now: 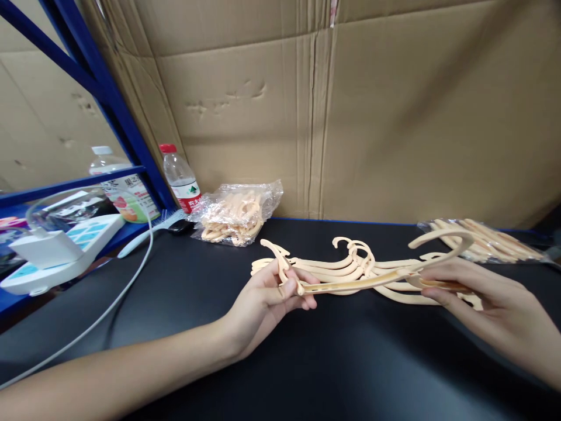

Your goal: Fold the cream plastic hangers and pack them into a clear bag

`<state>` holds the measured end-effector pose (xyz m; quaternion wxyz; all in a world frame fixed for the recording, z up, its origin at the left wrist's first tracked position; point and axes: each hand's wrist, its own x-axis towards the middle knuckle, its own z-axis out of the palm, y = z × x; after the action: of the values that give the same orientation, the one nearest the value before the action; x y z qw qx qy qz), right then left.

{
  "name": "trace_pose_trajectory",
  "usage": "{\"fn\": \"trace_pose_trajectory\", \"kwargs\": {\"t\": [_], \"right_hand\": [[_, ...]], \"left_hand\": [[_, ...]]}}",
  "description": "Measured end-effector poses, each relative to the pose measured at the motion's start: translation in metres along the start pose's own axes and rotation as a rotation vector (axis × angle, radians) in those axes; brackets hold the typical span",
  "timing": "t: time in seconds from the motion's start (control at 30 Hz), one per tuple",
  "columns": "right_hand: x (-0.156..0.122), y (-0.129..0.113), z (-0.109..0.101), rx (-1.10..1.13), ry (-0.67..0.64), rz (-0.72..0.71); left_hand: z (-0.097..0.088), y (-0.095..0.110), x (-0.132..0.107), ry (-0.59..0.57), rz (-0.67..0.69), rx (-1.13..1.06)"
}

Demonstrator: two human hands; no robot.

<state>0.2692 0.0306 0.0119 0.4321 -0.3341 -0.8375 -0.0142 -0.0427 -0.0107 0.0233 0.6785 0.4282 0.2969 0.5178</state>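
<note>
Between my two hands a beige plastic hanger (350, 285) is held above the black table. My left hand (267, 298) pinches one end of it, where a short curved piece (279, 257) sticks up. My right hand (486, 304) grips the hanger near its large hook (456, 241), fingers closed round the other arm, which is partly hidden by the hand. Just behind and below lies a loose pile of beige hangers (337, 268), their hooks (357, 248) pointing toward the back.
Plastic-wrapped beige hangers (236, 213) lie at the back left, and another bagged bundle (486, 240) at the back right. A red-capped bottle (179, 178), a larger bottle (131, 193), a brush (153, 231) and a power strip (87, 240) with a white cable (127, 286) stand left. Cardboard (245, 105) walls the back.
</note>
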Motion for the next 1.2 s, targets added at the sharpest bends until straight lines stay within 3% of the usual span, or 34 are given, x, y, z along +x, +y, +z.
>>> {"fn": "trace_pose_trajectory", "kwargs": {"t": [0.6, 0.87, 1.2], "right_hand": [[-0.002, -0.002, -0.003, 0.054, -0.103, 0.027], [-0.003, -0.008, -0.002, 0.064, -0.047, 0.023], [-0.012, -0.016, 0.002, 0.021, 0.002, 0.001]], "left_hand": [[-0.001, 0.002, 0.001, 0.01, -0.106, -0.076], [-0.003, -0.004, 0.001, -0.011, -0.04, -0.033], [-0.002, -0.003, 0.0, 0.064, 0.046, 0.04]]}}
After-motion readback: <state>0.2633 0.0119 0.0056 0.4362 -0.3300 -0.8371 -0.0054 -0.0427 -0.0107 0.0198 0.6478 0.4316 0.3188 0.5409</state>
